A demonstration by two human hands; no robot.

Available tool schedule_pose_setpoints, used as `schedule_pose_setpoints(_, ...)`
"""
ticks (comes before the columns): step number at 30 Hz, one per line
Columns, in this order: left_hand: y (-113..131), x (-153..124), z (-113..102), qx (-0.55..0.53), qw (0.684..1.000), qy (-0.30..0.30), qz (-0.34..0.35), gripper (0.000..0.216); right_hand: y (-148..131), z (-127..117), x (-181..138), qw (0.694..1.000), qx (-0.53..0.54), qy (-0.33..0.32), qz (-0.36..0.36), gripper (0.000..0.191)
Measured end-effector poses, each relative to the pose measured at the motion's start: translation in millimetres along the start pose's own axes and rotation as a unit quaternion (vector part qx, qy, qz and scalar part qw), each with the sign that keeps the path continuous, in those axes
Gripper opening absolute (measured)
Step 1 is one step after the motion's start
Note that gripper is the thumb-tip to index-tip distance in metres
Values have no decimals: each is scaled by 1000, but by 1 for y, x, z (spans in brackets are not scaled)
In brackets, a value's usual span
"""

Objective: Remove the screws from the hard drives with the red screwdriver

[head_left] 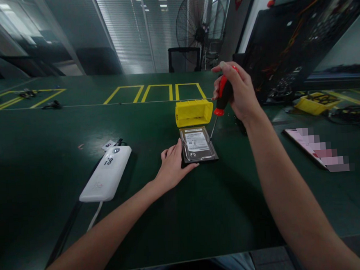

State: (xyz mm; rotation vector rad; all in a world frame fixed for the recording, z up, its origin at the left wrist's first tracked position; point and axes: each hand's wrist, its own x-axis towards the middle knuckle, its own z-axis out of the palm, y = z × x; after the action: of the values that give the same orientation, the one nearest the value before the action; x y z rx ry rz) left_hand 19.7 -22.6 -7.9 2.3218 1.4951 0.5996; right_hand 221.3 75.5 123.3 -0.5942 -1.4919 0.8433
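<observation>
A silver hard drive (198,145) with a white label lies flat on the green table (46,169). My left hand (173,165) rests against its left and near edge, fingers curled around the corner, holding it still. My right hand (238,90) is closed around the red and black handle of a screwdriver (220,104). The screwdriver's thin shaft slants down and its tip touches the drive's right edge near the far corner.
A yellow plastic bin (193,112) stands just behind the drive. A white power bank (107,173) with a cable lies to the left. At the right are a flat device (304,142), a yellow tray (313,103) and black racks of cables. A fan stands at the back.
</observation>
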Motion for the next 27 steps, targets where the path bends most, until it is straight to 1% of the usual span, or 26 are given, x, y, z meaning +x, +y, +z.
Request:
schedule_pose_setpoints(6, -1, 0, 2, 0, 1000, -1, 4, 89, 1, -1, 2, 999, 7, -1, 45, 47)
schedule_pose_setpoints(8, 0, 0, 1, 0, 1000, 0, 0, 90, 2, -2, 2, 999, 19, -3, 49, 51)
schedule_pose_setpoints(10, 1, 0, 0, -1, 1000, -2, -3, 89, 4, -2, 2, 998, 34, 1, 45, 49)
schedule_pose_setpoints(17, 2, 0, -1, -4, 1000, 5, 4, 89, 7, -2, 3, 999, 41, 27, 21, 27)
schedule_pose_setpoints(24, 1, 0, 0, -2, 1000, 1, -2, 90, 6, 2, 0, 999, 31, 22, 32, 28)
schedule_pose_setpoints(27, 2, 0, 0, -9, 1000, -1, -5, 89, 6, 0, 0, 999, 37, 14, 25, 26)
